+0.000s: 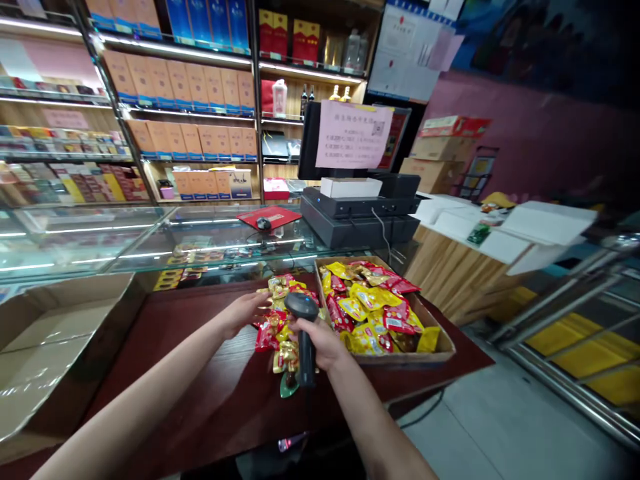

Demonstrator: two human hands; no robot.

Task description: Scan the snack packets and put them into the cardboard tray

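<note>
My right hand (323, 341) is wrapped round the handle of a black barcode scanner (301, 305), which is held over the counter. Under and beside it lies a loose pile of red and gold snack packets (271, 327). My left hand (246, 312) reaches to the pile's left side with its fingers stretched out; whether the fingertips touch a packet I cannot tell. A small green packet (289, 385) lies at the near end of the pile. Just right of my right hand stands a shallow cardboard box (445, 337) filled with red and yellow snack packets (373, 303).
An open cardboard box (95, 300) stands at the left on the dark red counter (200, 400). Behind are a glass display case (150, 247), a mouse (263, 224) on a red pad, and a monitor (307, 143) above a black cash drawer (345, 223). A metal railing (565, 313) runs at the right.
</note>
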